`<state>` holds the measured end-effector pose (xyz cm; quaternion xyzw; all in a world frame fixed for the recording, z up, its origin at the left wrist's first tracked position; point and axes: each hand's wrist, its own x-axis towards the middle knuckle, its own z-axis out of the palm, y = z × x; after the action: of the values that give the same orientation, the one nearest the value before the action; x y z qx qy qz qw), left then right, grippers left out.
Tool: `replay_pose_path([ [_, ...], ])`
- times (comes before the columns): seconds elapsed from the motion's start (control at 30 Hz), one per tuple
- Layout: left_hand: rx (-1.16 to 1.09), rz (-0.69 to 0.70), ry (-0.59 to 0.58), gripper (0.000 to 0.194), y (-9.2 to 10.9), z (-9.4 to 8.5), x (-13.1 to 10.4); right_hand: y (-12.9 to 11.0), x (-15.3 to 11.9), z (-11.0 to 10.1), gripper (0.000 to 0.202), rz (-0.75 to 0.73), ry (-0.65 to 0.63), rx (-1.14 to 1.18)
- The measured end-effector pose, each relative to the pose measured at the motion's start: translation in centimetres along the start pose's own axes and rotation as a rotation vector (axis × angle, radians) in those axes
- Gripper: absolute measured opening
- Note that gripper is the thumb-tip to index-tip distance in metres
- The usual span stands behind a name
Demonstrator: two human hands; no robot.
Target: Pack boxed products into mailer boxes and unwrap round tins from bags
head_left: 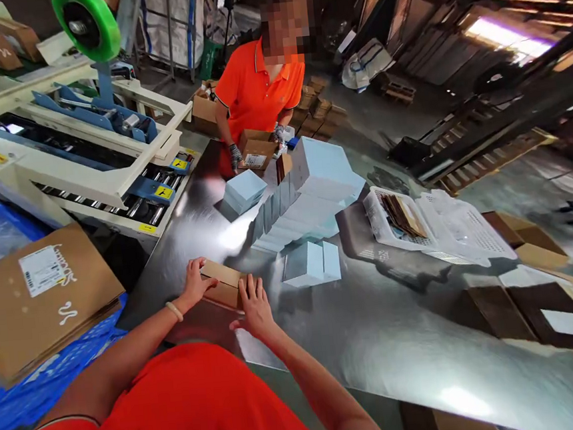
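A small brown cardboard box (222,284) lies on the metal table near its front edge, with a seam running along its top. My left hand (197,284) grips its left end, fingers over the far side and thumb along the near side. At the right end, my right hand (255,308) presses its fingers on the box, the thumb pointing out to the left. Just beyond my right hand stand two pale blue boxes (307,264) side by side. A larger stack of pale blue boxes (319,165) rises behind them.
Across the metal table (376,327), a co-worker (261,83) in orange handles an open carton (255,151). White plastic baskets (402,221) and opened cartons (536,313) stand at right. At left are a roller conveyor machine (125,155) and flattened cartons (47,296) on blue crates.
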<state>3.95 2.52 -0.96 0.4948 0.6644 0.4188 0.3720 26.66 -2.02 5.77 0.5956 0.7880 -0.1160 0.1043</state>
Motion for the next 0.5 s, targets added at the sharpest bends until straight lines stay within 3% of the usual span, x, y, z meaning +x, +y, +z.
replay_pose_path([
  [0.13,-0.023,-0.076,-0.126,0.028,-0.2,-0.5,1.8,-1.5,-0.9,3.7,0.114,0.164,0.029,0.031],
  [0.27,0.029,-0.134,-0.111,0.035,-0.3,-2.5,6.1,-2.5,3.4,3.4,0.094,0.303,-0.004,0.125],
  [0.33,0.141,-0.195,-0.032,0.054,-1.1,-4.0,8.1,-2.8,7.4,2.4,0.092,0.332,0.022,0.168],
  [0.4,0.365,-0.321,-0.041,0.09,-2.8,-5.3,9.1,-2.9,12.4,0.9,0.094,0.332,0.086,0.193],
  [0.5,0.678,-0.469,-0.271,0.149,-5.8,-5.7,9.0,-2.8,21.2,-1.8,0.096,0.301,0.195,0.221],
])
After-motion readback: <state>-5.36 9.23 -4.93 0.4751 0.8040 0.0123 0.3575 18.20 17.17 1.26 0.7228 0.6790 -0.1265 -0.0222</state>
